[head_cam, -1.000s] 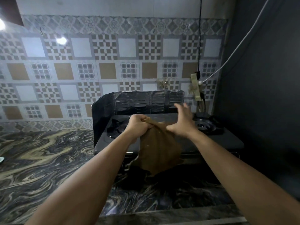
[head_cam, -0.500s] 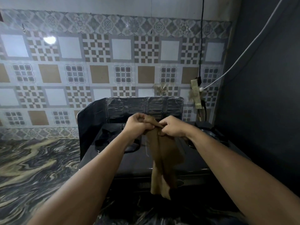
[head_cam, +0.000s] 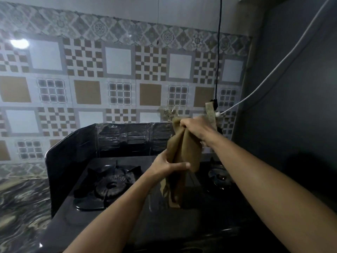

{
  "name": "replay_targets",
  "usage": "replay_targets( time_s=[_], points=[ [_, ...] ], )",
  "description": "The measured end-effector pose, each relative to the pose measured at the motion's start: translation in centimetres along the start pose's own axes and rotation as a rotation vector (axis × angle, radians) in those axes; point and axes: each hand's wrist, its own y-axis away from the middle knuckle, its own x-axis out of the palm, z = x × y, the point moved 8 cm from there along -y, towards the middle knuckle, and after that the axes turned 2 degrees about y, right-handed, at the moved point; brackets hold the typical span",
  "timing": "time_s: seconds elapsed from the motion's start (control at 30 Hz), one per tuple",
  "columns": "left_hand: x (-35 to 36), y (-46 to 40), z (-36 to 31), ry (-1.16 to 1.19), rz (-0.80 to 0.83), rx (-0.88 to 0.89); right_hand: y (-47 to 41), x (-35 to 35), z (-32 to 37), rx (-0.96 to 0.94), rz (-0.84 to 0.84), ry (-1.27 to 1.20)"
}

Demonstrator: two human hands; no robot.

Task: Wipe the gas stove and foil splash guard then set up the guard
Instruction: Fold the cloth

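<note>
A brown cloth (head_cam: 184, 145) hangs in the air above the middle of the black gas stove (head_cam: 138, 212). My right hand (head_cam: 197, 126) grips its bunched top end, raised high. My left hand (head_cam: 168, 164) holds the cloth lower down, fingers wrapped round its middle, and the loose tail dangles toward the glass stove top. The left burner (head_cam: 109, 185) is in full view; the right burner (head_cam: 218, 175) is partly hidden by my right forearm. The foil splash guard (head_cam: 125, 139) stands folded round the stove's back and left side.
The stove sits on a marbled counter (head_cam: 20, 207) against a patterned tile wall (head_cam: 118, 79). A dark wall (head_cam: 295, 106) closes the right side. A black cable (head_cam: 218, 52) and a white cable (head_cam: 273, 70) hang down near the back right corner.
My hands have separated along the cloth: the right one rose up and right with the top end, the left one slid down to its middle. The view moved closer to the stove.
</note>
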Motion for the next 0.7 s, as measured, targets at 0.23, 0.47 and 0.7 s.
replay_targets(
  time_s=[0.23, 0.47, 0.7],
  points=[
    [-3.4, -5.7, -0.1, -0.128, -0.185, 0.014, -5.7, -2.0, -1.8, -0.018, -0.038, -0.159],
    [-7.0, -11.2, 0.4, -0.455, -0.220, 0.039, -11.3, -4.1, -5.1, 0.022, -0.167, -0.362],
    [-11.9, -17.3, -2.0, -0.317, -0.297, 0.073, -15.7, -4.1, -6.0, -0.194, 0.050, 0.039]
  ],
)
